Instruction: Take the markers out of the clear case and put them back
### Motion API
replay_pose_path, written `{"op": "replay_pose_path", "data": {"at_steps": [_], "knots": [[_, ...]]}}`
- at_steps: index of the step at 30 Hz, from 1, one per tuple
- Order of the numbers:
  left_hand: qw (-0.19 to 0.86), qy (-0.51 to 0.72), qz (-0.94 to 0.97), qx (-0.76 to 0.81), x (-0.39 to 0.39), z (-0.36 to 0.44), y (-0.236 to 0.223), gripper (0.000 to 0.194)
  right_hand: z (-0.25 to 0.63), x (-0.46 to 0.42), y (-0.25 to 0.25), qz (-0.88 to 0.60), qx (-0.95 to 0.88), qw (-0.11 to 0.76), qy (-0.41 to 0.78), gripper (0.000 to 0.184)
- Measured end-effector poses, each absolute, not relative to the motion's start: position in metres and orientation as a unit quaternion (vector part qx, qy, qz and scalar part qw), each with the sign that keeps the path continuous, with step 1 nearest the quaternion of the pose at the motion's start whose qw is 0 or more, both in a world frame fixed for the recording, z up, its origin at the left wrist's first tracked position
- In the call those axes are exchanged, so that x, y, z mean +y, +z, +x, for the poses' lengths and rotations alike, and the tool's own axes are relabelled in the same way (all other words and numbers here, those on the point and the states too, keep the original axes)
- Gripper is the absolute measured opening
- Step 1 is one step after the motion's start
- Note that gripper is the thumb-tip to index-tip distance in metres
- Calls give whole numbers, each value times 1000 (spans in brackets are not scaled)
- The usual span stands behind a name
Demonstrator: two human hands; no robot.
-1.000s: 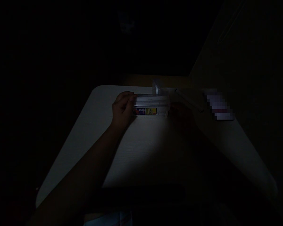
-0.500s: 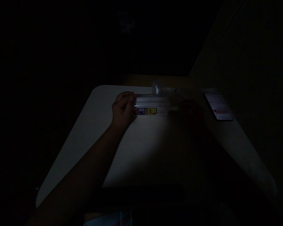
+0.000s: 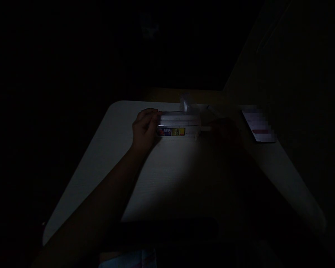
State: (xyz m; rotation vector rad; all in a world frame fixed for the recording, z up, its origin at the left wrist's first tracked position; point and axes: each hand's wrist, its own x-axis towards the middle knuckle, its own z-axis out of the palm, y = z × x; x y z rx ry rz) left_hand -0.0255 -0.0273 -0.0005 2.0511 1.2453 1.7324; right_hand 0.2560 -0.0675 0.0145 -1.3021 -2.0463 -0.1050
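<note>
A clear plastic case (image 3: pixel 178 122) with a blue and yellow label lies lengthwise on the white table, long pale sticks like markers inside it. My left hand (image 3: pixel 145 126) is wrapped round its left end, thumb on the near side. A see-through flap (image 3: pixel 185 102), like a lid, stands up at the back near its right end. My right hand (image 3: pixel 226 131) is a dark shape at the open right end, closed on a thin pale stick, seemingly a marker (image 3: pixel 206 128), that reaches to the case. Deep shadow hides most of its fingers.
A phone with a lit, blurred screen (image 3: pixel 258 125) lies at the right of the white table (image 3: pixel 100 163). Behind my right hand lies a thin pen-like stick (image 3: pixel 212 110). The surroundings are very dark, and my right arm's shadow covers the near right of the table.
Hardly anything differs. My right hand and the pale stick have shifted very slightly; my left hand and the case stay in place. The phone screen's content looks different.
</note>
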Motion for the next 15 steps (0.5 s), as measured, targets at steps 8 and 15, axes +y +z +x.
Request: {"op": "replay_pose_path", "data": {"at_steps": [8, 15], "knots": [[100, 594, 688, 404, -28, -25, 1, 27, 230, -70, 22, -479, -828, 291, -20, 30], [92, 586, 688, 418, -26, -26, -1, 27, 242, -69, 25, -491, -835, 247, 17, 34]]}}
